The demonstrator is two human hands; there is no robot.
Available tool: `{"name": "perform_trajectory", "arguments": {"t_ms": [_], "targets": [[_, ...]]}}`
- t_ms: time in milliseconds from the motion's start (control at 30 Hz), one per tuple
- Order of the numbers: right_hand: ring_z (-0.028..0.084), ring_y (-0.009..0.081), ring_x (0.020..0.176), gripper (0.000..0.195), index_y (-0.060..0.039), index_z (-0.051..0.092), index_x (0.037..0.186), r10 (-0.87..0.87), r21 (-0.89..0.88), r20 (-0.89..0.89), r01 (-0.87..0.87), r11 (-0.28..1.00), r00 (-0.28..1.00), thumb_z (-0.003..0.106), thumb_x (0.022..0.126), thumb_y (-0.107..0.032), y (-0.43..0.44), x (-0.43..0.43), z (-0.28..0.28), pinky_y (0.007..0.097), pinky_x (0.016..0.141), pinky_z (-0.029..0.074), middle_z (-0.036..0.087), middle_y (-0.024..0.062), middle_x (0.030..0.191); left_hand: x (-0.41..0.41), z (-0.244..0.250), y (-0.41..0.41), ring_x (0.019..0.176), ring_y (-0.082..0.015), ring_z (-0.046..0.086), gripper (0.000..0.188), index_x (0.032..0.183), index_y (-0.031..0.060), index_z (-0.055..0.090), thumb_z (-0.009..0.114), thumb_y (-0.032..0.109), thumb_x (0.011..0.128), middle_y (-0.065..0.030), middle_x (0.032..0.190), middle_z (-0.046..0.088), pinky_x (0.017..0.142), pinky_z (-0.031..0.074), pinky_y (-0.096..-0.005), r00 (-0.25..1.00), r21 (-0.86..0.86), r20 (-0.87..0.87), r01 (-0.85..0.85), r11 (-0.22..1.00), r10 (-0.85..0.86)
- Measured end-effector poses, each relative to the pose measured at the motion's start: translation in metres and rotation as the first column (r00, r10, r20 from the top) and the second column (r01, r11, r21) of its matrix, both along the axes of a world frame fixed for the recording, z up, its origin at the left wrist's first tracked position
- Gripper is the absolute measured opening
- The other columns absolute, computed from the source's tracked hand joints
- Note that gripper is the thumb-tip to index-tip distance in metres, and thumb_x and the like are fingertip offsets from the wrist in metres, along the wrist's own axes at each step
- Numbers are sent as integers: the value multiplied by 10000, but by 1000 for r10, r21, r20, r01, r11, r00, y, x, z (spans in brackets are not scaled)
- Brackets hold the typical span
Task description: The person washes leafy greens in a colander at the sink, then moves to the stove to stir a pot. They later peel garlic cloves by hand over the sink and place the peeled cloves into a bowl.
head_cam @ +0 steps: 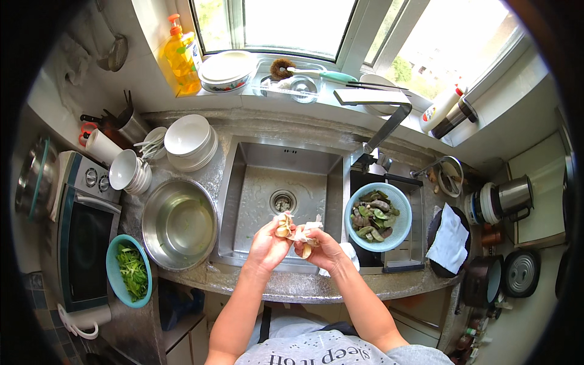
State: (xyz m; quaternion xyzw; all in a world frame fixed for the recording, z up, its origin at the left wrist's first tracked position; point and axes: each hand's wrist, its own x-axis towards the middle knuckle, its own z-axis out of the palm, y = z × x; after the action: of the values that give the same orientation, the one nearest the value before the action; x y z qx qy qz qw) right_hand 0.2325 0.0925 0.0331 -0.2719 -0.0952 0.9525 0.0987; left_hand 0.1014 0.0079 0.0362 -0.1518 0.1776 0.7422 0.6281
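Over the front part of the stainless steel sink [292, 182], both hands are close together. My left hand [270, 246] grips a partly broken garlic bulb [284, 226] with cloves showing. In my right hand [325, 250] are pale papery garlic skins [302, 235] and a garlic clove [306, 251] hanging below the fingers. Right of the sink, a light blue plastic colander [403, 228] holds green and purplish bean pods [378, 214]. A large steel basin [182, 223] with some liquid stands left of the sink.
A turquoise basket [111, 269] of cut greens is at the lower left. White bowls [188, 134] are stacked behind the basin. The faucet [388, 127] reaches over the sink's back right corner. A white cloth [349, 255] lies at the front edge; a blue cloth [449, 235] is farther right.
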Motion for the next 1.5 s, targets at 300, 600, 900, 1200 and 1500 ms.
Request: {"name": "perform_trajectory", "arguments": {"t_ms": [300, 600, 900, 1200, 1500], "targets": [[504, 181, 754, 175, -43, 534, 878, -157, -334, -110, 113, 936, 981, 580, 711, -20, -5, -2, 1, 280, 646, 450, 545, 106, 833, -34, 15, -8, 756, -165, 519, 185, 915, 48, 523, 527, 228, 874, -88, 845, 538, 684, 463, -287, 982, 111, 99, -174, 979, 163], [590, 223, 832, 177, -35, 545, 921, -33, -217, 60, 45, 975, 998, 607, 757, -61, -12, -12, 5, 255, 610, 534, 586, 103, 894, -25, 22, -2, 644, -25, 505, 232, 1002, 26, 601, 638, 145, 806, 18, 745, 580, 573, 405, -175, 349, -327, -876, 79, 942, -333], [604, 208, 821, 166, -17, 504, 925, 237, -53, -27, -239, 970, 971, 560, 800, -112, -30, 10, 6, 190, 526, 536, 535, 85, 828, -35, 44, 2, 668, -26, 495, 499, 1263, 47, 452, 581, 93, 783, -28, 867, 611, 645, 433, -193, 149, -231, -859, 741, 631, -490], [626, 295, 844, 293, 2, 484, 1080, 3, -71, -8, -3, 997, 1000, 538, 835, -151, -50, 113, 12, 221, 541, 557, 594, 120, 888, 61, 45, 30, 815, -155, 527, 513, 1197, 98, 521, 603, 103, 691, -90, 962, 538, 685, 436, -270, -324, -352, -936, 847, 398, -137], [584, 114, 823, 309, -119, 529, 1038, -423, 100, -56, 426, 899, 905, 431, 909, -383, -127, 339, 1, 261, 705, 500, 583, 16, 955, 314, 77, 19, 822, -297, 586, 318, 940, 79, 576, 678, 223, 675, -85, 919, 587, 698, 467, -361, -696, -659, -665, 718, 225, 270]]}}
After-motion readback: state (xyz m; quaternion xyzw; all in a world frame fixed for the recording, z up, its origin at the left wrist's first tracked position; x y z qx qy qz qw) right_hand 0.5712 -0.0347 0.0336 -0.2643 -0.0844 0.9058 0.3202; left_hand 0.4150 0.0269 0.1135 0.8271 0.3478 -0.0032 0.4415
